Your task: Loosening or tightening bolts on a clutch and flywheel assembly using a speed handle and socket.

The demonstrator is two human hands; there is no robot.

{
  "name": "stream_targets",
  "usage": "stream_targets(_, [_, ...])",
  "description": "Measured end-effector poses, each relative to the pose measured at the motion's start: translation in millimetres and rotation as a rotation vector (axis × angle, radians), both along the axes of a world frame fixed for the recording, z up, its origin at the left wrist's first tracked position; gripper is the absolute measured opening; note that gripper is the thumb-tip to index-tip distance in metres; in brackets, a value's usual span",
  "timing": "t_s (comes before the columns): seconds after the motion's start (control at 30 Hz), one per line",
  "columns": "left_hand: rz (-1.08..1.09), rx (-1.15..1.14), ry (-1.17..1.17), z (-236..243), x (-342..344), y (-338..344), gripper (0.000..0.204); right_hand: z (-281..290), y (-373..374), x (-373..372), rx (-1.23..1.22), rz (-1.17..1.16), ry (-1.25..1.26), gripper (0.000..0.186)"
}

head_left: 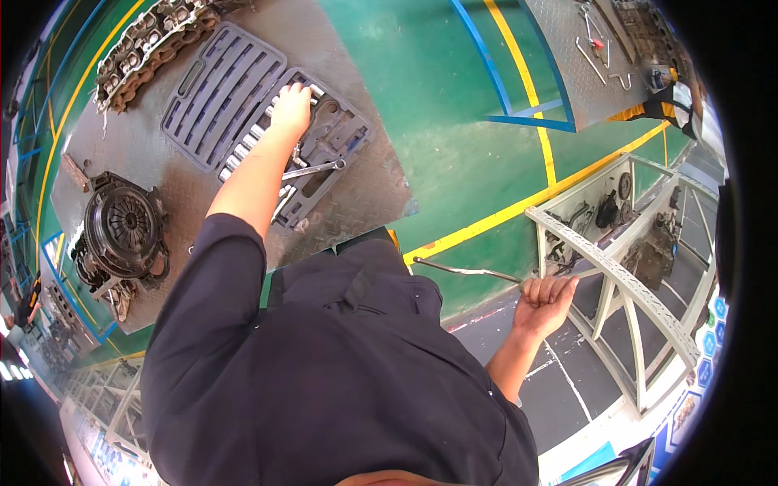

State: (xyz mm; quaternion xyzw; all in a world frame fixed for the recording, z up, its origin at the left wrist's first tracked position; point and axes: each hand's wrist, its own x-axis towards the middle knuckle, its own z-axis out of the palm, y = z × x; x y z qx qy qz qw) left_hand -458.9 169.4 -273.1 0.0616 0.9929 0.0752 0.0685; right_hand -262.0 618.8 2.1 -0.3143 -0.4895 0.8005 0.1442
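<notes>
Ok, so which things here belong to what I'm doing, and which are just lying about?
Likely in use:
open grey case, left hand at it
silver sockets in the case
long metal tool, gripped in the right hand

Apparently just lying about:
round clutch-like part on the near table
long engine part beside the case lid
hand tools on the far table

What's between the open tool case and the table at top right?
Head view: past the tool case, a strip of steel tabletop, then green floor with blue and yellow lines.
</notes>
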Motion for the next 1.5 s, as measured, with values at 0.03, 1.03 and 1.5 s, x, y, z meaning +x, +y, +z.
stream_targets(0.03, [0.003, -0.015, -0.028, -4.9, -4.3, -0.6, 0.024, -3.7, 0.8, 0.1, -0.009, 0.023, 0.010, 0.052])
stream_targets(1.03, [1.166, 2.592, 0.170, 180.4, 242.8, -44.9, 0.017, 27.6, -232.8, -116.4, -0.536, 0.601, 0.399, 0.055])
stream_targets(1.5, [1.629, 2.976, 0.035, 94.1, 343.3, -88.2, 0.033, 26.9, -386.9, 45.3, -0.158, 0.896, 0.519, 0.048])
